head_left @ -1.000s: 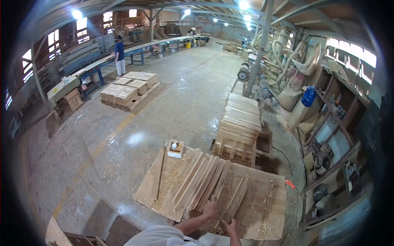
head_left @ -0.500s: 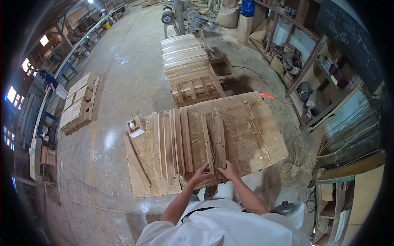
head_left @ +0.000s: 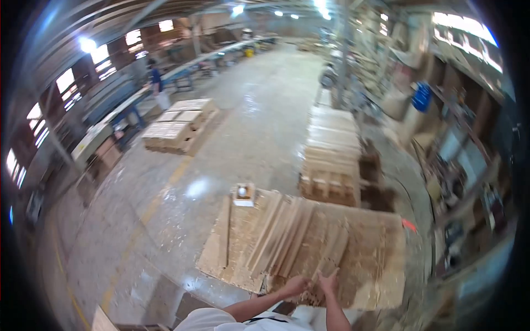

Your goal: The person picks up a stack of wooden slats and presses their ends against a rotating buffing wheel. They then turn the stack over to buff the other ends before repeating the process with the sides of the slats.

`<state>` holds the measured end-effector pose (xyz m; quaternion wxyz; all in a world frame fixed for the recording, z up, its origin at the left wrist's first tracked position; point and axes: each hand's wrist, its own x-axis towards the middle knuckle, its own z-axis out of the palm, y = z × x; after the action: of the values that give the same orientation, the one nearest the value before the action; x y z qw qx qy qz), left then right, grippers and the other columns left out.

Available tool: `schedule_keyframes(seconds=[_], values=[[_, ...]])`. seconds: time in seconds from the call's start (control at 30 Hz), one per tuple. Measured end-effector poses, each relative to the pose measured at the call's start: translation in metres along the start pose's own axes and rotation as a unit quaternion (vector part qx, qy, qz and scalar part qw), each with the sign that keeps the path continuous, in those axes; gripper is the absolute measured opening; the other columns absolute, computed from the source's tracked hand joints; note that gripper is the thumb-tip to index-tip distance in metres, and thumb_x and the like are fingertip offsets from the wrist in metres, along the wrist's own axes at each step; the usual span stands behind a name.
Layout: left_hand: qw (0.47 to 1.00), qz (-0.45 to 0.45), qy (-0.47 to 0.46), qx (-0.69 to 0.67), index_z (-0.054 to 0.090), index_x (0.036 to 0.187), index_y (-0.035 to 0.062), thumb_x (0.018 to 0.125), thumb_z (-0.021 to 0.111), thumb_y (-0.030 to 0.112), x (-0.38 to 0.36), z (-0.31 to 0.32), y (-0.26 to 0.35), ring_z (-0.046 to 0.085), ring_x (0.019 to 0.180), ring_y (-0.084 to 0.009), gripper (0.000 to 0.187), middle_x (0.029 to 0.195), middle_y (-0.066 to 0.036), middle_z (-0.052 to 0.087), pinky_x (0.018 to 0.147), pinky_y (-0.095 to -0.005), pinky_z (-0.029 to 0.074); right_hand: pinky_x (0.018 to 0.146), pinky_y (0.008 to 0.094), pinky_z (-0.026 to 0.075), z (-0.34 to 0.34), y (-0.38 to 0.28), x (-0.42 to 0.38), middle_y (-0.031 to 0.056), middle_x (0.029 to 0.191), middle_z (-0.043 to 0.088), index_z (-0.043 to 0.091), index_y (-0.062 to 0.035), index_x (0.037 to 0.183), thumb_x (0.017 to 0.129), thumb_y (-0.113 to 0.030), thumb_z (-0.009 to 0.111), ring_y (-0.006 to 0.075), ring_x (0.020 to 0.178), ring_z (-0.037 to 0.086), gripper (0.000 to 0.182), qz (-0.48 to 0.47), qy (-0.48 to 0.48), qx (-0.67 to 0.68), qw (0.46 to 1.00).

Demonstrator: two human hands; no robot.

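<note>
A worn wooden work board lies in front of me with several long wood strips side by side on its left half. My left hand is at the near edge, its fingers closed near the end of a strip; what they hold is blurred. Just to its right, my right hand touches the near end of a pair of strips, fingers blurred by motion. One separate strip lies along the board's left side. At the back left corner stands a small box with a white bottle top inside.
Behind the board is a tall stack of wood pieces. A pallet of stacked wood sits farther left, with a person beyond it by a long bench. An orange-red tool end is at the board's right corner.
The head view has tilted up and swung left, so the board appears lower and farther right. Both hands remain at its near edge, with my left hand slightly farther from my right hand.
</note>
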<state>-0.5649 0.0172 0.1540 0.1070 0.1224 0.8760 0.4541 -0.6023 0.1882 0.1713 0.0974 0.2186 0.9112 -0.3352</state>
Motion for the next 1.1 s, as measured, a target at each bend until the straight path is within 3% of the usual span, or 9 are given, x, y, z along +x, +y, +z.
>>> schedule_keyframes(seconds=[0.13,0.2,0.27,0.43,0.5,0.63,0.77,0.83,1.1], values=[[0.993,-0.115,-0.01,-0.01,0.069,0.102,0.004,0.089,0.069,0.026,-0.015,-0.087,0.108,0.067,0.083,-0.0251,0.026,0.083,-0.015,0.066,0.077,-0.0364,0.052,0.103,0.0464,0.045,-0.026,-0.049,0.021,0.0339,0.141,0.043,0.012,0.0052,0.152,0.075,-0.049,0.077,0.0452,0.122,0.053,0.114,0.012,-0.002,-0.026,1.0],[0.921,0.039,0.041,-0.385,0.068,0.1,-0.0003,0.094,0.066,0.022,-0.036,-0.131,0.158,0.062,0.093,-0.0172,0.023,0.091,-0.009,0.065,0.086,-0.0318,0.048,0.102,0.0463,0.046,-0.02,-0.061,0.041,0.0337,0.14,0.043,0.011,0.0049,0.152,0.074,-0.049,0.078,0.0439,0.121,0.054,0.116,0.015,0.014,-0.063,0.998],[0.95,0.17,0.018,-0.262,0.066,0.106,0.0002,0.096,0.063,0.013,-0.059,-0.198,0.214,0.058,0.103,-0.0181,0.017,0.106,-0.009,0.064,0.09,-0.0332,0.045,0.1,0.0463,0.047,-0.008,-0.062,0.063,0.0335,0.14,0.044,0.01,0.0046,0.152,0.073,-0.049,0.079,0.0427,0.12,0.055,0.118,0.023,0.03,-0.099,0.994],[0.833,0.377,-0.029,-0.404,0.07,0.115,0.0013,0.089,0.073,0.024,-0.108,-0.288,0.318,0.066,0.095,-0.0392,0.035,0.106,-0.02,0.07,0.08,-0.0491,0.052,0.103,0.0427,0.046,0.024,-0.036,0.109,0.0303,0.142,0.044,0.016,0.0037,0.152,0.07,-0.045,0.08,0.041,0.124,0.053,0.115,0.026,0.078,-0.122,0.989],[0.698,0.572,0.041,-0.428,0.067,0.104,-0.0095,0.089,0.074,0.023,-0.103,-0.294,0.339,0.065,0.072,-0.0349,0.037,0.084,-0.021,0.068,0.062,-0.0431,0.052,0.103,0.0423,0.045,0.025,-0.019,0.122,0.0296,0.142,0.044,0.017,0.0033,0.152,0.07,-0.044,0.081,0.041,0.125,0.052,0.114,-0.002,0.079,-0.09,0.993],[0.614,0.588,-0.019,-0.526,0.066,0.096,-0.0071,0.087,0.074,0.015,-0.1,-0.308,0.357,0.062,0.065,-0.0303,0.025,0.079,-0.02,0.064,0.054,-0.0405,0.047,0.104,0.0415,0.044,0.02,0.004,0.138,0.0283,0.143,0.044,0.019,0.0024,0.152,0.069,-0.042,0.081,0.0411,0.127,0.05,0.113,-0.034,0.095,-0.024,0.995],[0.629,0.541,-0.051,-0.556,0.066,0.094,-0.006,0.086,0.076,0.013,-0.099,-0.31,0.357,0.062,0.067,-0.0304,0.023,0.08,-0.018,0.063,0.057,-0.0411,0.048,0.107,0.0389,0.041,-0.075,-0.051,0.066,0.0255,0.145,0.043,0.021,0.0006,0.153,0.071,-0.025,0.079,0.0389,0.131,0.047,0.104,-0.081,0.073,0.117,0.987],[0.619,0.505,-0.085,-0.595,0.066,0.089,-0.0036,0.084,0.077,0.011,-0.099,-0.308,0.36,0.062,0.068,-0.0296,0.019,0.08,-0.016,0.063,0.062,-0.0407,0.047,0.108,0.0379,0.039,-0.112,-0.072,0.039,0.0221,0.145,0.042,0.019,-0.0014,0.154,0.071,-0.006,0.075,0.0337,0.131,0.047,0.101,-0.217,0.069,0.381,0.896],[0.617,0.512,-0.077,-0.593,0.065,0.084,-0.0005,0.084,0.077,0.017,-0.103,-0.301,0.348,0.06,0.069,-0.0285,0.021,0.078,-0.014,0.063,0.063,-0.0414,0.044,0.109,0.0399,0.036,-0.167,-0.094,-0.007,0.0191,0.144,0.041,0.012,-0.0052,0.156,0.07,0.006,0.071,0.0283,0.13,0.046,0.105,-0.305,0.16,0.386,0.856]])
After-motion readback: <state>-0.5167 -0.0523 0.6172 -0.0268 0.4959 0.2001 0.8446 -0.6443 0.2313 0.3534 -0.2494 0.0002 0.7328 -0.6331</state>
